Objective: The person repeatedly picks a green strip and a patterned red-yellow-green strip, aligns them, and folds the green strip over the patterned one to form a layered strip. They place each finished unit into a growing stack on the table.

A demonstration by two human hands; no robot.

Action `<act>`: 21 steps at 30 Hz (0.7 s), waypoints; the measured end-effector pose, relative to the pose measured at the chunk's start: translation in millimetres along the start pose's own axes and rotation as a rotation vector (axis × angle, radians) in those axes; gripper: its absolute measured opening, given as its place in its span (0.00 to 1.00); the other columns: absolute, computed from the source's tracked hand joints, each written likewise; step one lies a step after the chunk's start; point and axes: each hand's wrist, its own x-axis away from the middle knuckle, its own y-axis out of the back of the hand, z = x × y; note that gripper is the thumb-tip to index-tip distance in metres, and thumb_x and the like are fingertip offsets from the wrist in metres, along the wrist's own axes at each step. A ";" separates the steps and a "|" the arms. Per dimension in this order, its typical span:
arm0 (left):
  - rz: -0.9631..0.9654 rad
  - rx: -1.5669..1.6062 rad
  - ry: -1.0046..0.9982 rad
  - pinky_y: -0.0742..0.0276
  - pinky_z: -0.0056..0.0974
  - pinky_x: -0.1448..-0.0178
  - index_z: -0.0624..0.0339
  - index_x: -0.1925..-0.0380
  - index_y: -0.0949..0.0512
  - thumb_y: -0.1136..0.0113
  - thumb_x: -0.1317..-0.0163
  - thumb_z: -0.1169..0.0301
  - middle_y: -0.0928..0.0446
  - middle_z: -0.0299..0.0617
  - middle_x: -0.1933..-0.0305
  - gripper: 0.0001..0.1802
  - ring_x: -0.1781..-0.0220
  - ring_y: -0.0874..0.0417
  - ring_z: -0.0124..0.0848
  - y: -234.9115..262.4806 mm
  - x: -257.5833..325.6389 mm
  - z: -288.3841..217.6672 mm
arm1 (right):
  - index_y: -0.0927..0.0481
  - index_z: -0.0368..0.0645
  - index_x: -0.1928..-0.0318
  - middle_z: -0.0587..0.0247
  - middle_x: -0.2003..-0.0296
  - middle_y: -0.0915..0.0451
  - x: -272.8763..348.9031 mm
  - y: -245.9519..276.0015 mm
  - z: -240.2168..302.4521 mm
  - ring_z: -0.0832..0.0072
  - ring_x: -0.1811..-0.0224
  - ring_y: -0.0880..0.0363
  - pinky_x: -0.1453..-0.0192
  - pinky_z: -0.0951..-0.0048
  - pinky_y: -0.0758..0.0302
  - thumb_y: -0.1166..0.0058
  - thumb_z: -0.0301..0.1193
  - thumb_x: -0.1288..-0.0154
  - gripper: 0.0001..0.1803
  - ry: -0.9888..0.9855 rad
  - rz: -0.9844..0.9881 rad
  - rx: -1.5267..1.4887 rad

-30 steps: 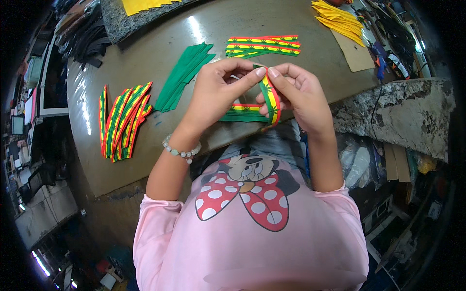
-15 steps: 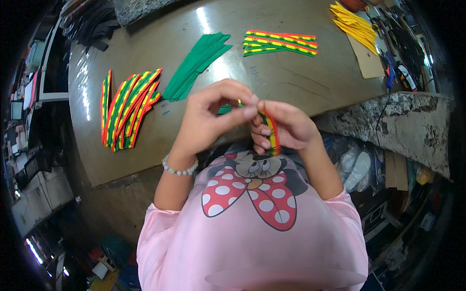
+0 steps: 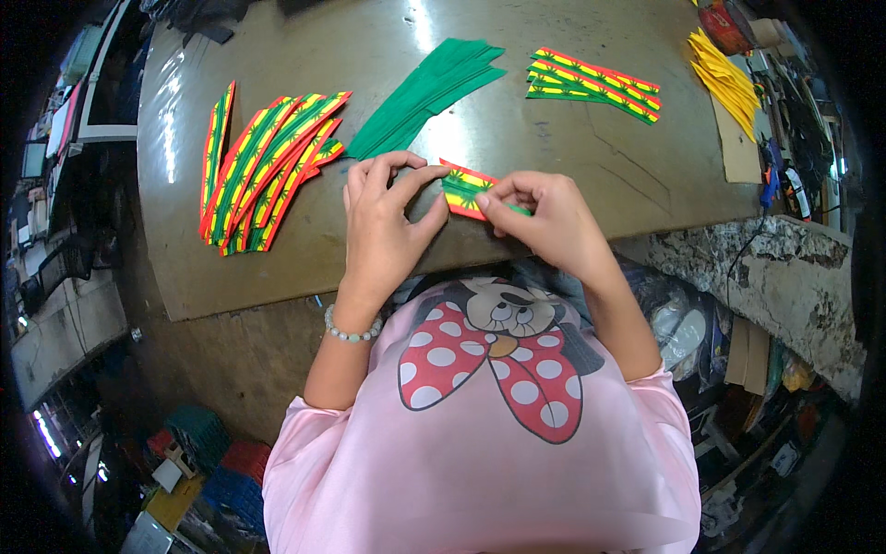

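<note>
Cluttered workshop — broad worktable, piled cut strips, plastic crates

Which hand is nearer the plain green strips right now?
Left. The left hand is just on the near side of the plain green strips' lower end; the right hand is farther off, to their right, holding a patterned strip.

Light streaks the counter; a peeling ledge lies to its right, plastic crates past its near left corner.
</note>
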 end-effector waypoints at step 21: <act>0.045 0.004 0.008 0.36 0.47 0.35 0.48 0.53 0.14 0.34 0.41 0.71 0.23 0.35 0.47 0.15 0.43 0.31 0.43 2.0 2.3 3.6 | 0.15 0.36 0.64 0.55 0.75 0.18 -3.7 -11.2 -10.7 0.65 0.73 0.19 0.67 0.67 0.25 0.39 0.36 0.32 0.14 0.009 -0.050 0.177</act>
